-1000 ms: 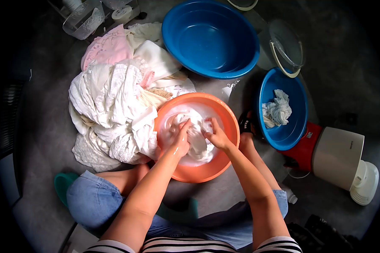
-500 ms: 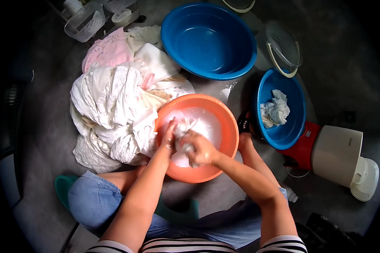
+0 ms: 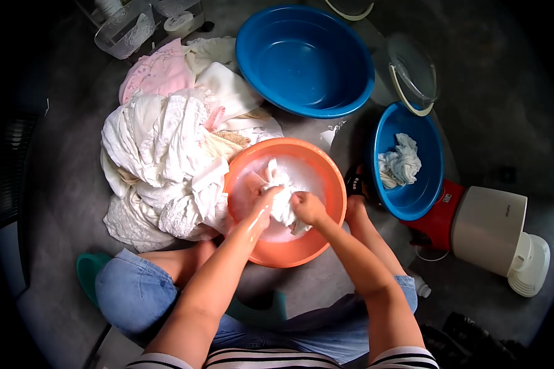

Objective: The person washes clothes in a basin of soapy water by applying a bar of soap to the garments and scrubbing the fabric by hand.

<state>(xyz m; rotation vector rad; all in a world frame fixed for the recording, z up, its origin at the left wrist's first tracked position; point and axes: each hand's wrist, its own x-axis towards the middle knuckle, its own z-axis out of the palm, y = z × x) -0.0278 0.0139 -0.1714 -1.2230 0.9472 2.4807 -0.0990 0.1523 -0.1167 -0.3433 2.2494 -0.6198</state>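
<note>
Fingers (image 3: 300,200) curled around white cloth (image 3: 282,207)

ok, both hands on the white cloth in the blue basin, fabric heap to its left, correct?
Wrong colour: the head view shows the left hand and right hand on the white cloth in an orange basin, fabric heap to its left.

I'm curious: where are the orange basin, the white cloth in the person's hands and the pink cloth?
Orange basin (image 3: 285,254): head view, near inner wall.
White cloth (image 3: 282,208): head view, crumpled middle.
Pink cloth (image 3: 157,71): head view, upper surface.
</note>
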